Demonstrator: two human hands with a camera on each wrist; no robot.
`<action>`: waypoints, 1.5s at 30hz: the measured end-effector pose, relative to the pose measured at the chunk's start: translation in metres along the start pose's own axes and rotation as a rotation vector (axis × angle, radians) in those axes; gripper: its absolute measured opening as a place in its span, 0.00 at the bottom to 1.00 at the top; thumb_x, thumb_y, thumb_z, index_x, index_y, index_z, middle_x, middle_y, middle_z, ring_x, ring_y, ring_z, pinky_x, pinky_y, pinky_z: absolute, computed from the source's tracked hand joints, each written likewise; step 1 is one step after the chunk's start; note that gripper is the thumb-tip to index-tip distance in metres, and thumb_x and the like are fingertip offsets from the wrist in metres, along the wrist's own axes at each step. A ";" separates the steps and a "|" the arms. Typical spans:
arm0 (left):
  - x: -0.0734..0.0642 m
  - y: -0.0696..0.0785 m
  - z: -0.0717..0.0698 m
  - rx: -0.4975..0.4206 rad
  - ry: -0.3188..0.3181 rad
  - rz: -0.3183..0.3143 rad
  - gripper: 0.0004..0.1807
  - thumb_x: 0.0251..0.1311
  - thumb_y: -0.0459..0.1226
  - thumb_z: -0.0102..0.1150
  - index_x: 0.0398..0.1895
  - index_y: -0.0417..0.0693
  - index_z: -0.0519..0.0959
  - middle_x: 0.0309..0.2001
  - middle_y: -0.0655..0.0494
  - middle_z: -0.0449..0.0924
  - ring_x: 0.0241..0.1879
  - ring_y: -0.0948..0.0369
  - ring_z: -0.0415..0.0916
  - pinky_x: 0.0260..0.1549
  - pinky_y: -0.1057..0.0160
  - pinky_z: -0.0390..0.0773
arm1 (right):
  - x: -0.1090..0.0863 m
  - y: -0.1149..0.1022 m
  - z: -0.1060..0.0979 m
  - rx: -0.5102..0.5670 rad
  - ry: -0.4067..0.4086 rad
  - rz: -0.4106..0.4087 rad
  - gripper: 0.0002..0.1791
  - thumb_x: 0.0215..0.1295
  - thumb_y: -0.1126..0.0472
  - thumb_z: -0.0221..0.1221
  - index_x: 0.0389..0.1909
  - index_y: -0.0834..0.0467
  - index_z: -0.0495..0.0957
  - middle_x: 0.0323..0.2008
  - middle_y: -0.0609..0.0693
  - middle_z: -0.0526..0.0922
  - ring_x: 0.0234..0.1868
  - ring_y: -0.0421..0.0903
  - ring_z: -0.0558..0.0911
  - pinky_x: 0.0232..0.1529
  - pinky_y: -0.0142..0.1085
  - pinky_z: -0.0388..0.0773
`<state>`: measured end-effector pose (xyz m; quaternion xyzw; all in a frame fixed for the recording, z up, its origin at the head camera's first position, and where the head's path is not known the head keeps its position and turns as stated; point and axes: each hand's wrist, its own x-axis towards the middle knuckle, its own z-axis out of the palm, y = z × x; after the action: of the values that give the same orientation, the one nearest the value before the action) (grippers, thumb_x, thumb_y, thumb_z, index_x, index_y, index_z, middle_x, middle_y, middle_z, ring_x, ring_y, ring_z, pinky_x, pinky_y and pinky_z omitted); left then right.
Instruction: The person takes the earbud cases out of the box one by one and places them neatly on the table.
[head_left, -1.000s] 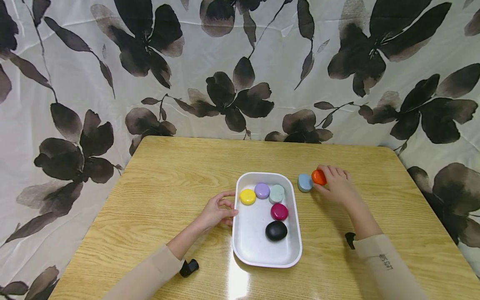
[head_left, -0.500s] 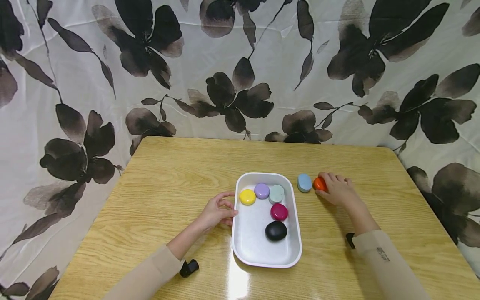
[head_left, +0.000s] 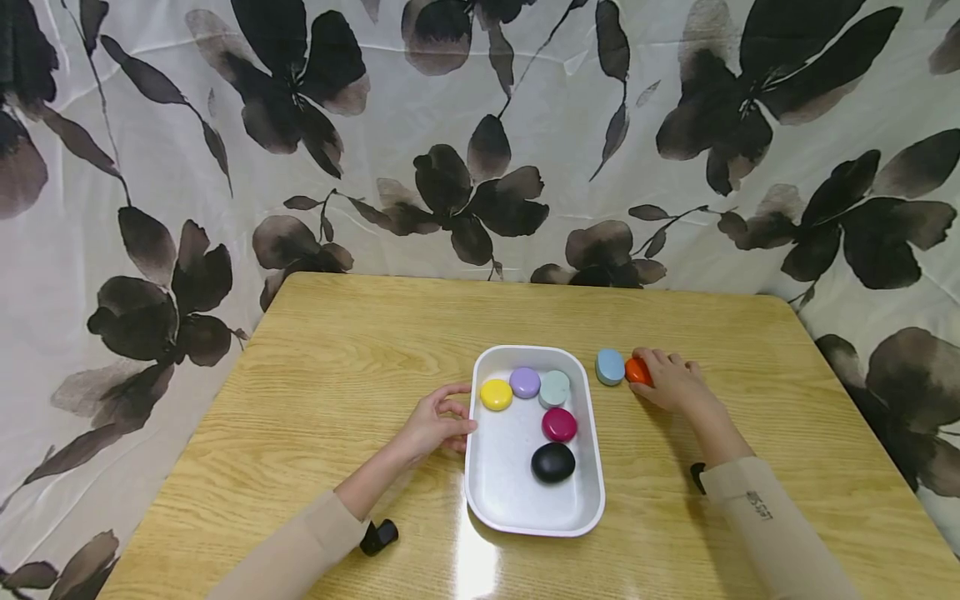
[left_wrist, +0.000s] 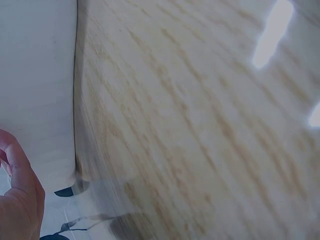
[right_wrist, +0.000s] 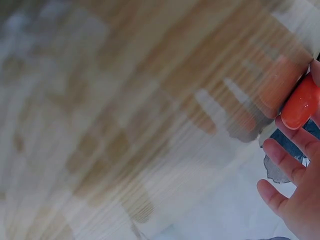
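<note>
My right hand point(head_left: 672, 382) pinches a glossy, rounded orange-red pebble-shaped piece point(head_left: 638, 372) between thumb and fingers, low at the table, right of the tray. A light blue piece point(head_left: 611, 367) lies close against its left side. In the right wrist view the orange-red piece point(right_wrist: 300, 104) shows between thumb and index finger, the other fingers spread. My left hand point(head_left: 435, 423) holds the left wall of a white tray point(head_left: 498, 508), thumb at the rim, fingers curved. Inside the tray lie yellow point(head_left: 496, 395), lilac point(head_left: 524, 382), pale green point(head_left: 554, 388), crimson point(head_left: 559, 425) and black point(head_left: 553, 462) pieces.
The wooden table point(head_left: 337, 350) extends around the tray and reflects light near its front. Behind it hangs a floral curtain point(head_left: 465, 100). Black wrist devices point(head_left: 378, 537) sit under both sleeve cuffs.
My right hand has lowered the orange-red piece slightly toward me, first away from the light blue piece, then back left beside it. My left hand and the tray have stayed put.
</note>
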<state>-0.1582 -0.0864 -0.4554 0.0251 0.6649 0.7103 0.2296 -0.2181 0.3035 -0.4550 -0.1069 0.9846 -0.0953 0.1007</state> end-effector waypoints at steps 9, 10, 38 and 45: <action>0.000 0.001 0.000 -0.002 -0.002 -0.006 0.33 0.51 0.23 0.59 0.62 0.39 0.62 0.31 0.52 0.71 0.24 0.62 0.76 0.23 0.62 0.83 | -0.002 -0.001 -0.005 0.068 0.063 0.001 0.35 0.61 0.52 0.57 0.64 0.56 0.52 0.59 0.68 0.58 0.57 0.71 0.57 0.53 0.71 0.48; 0.000 0.001 0.000 -0.002 -0.001 -0.006 0.33 0.52 0.23 0.59 0.62 0.39 0.62 0.31 0.52 0.71 0.23 0.62 0.76 0.23 0.63 0.83 | -0.002 -0.003 -0.007 0.072 0.089 -0.011 0.35 0.61 0.53 0.57 0.64 0.56 0.52 0.59 0.67 0.58 0.57 0.71 0.57 0.53 0.70 0.48; 0.001 0.003 0.000 0.001 -0.002 -0.005 0.33 0.51 0.23 0.60 0.62 0.39 0.62 0.31 0.52 0.71 0.23 0.62 0.75 0.23 0.62 0.83 | -0.045 -0.132 0.007 -0.117 0.005 -0.605 0.34 0.51 0.44 0.63 0.59 0.46 0.64 0.57 0.47 0.67 0.58 0.51 0.64 0.61 0.55 0.58; 0.001 0.001 -0.001 -0.010 -0.009 -0.008 0.33 0.51 0.23 0.60 0.62 0.39 0.62 0.31 0.53 0.71 0.23 0.63 0.75 0.23 0.63 0.83 | -0.051 -0.139 0.018 -0.195 -0.002 -0.660 0.34 0.44 0.45 0.66 0.54 0.45 0.66 0.50 0.45 0.68 0.54 0.48 0.66 0.57 0.51 0.62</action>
<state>-0.1598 -0.0866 -0.4546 0.0243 0.6606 0.7124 0.2355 -0.1389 0.1790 -0.4338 -0.4288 0.9013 -0.0282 0.0550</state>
